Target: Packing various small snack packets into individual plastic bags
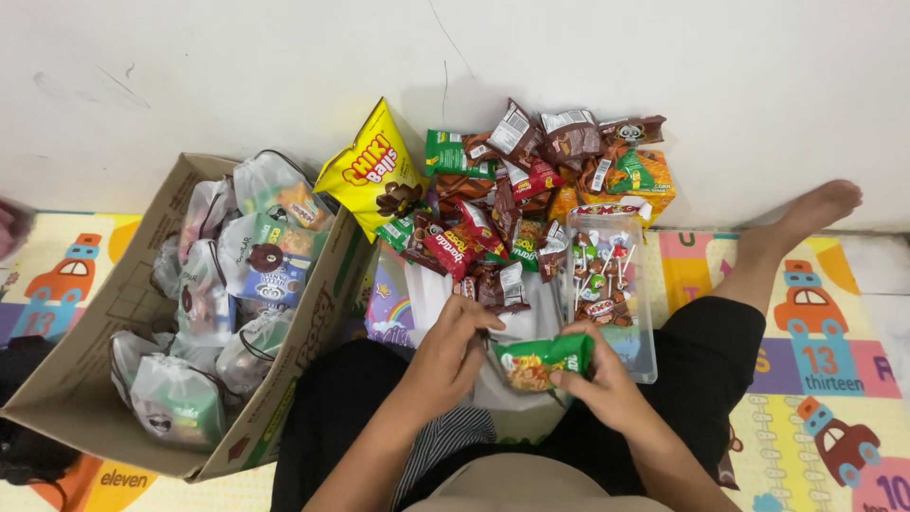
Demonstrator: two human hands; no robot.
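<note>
My right hand (597, 379) grips a small green snack packet (540, 360) by its right end, just above my lap. At the packet's left end my left hand (453, 356) has its fingers pinched on the edge of a white drawstring bag (517, 332) that lies between my knees. Beyond my hands a heap of snack packets (512, 204) in brown, red and green is piled against the wall. A yellow chip bag (372, 171) leans at the heap's left. A clear plastic tub (607, 284) of lollipops stands right of my hands.
A cardboard box (104, 303) at the left holds several filled drawstring bags (256, 251). I sit on a colourful foam play mat (815, 360), with my bare foot (806, 218) stretched toward the white wall (455, 47). A dark bundle lies at the far left edge.
</note>
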